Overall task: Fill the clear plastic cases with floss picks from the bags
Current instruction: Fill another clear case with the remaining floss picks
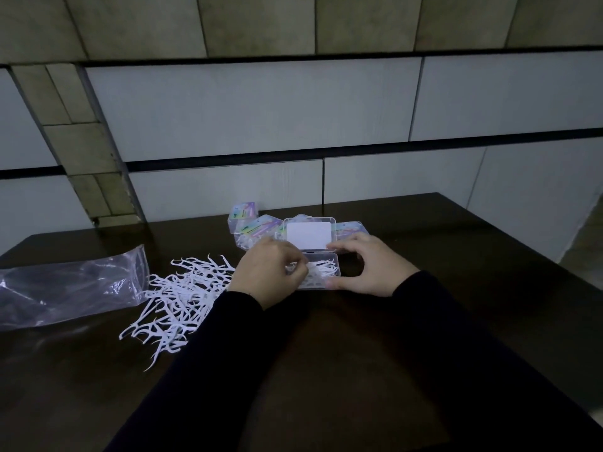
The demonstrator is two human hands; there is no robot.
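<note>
An open clear plastic case [321, 275] lies on the dark table, its lid [309, 235] raised toward the wall, with several white floss picks inside. My left hand [269, 274] has its fingers curled over the case's left side, pinching floss picks [295, 266]. My right hand [368, 267] holds the case's right end between thumb and fingers. A loose pile of white floss picks [177, 298] is spread on the table to the left. Beyond it lies a crumpled clear plastic bag [65, 288].
Several closed cases with colourful labels [253, 223] are stacked behind the open case near the wall. The dark table [326, 353] ends at the right edge by a tiled wall. My dark sleeves cover the near middle of the table.
</note>
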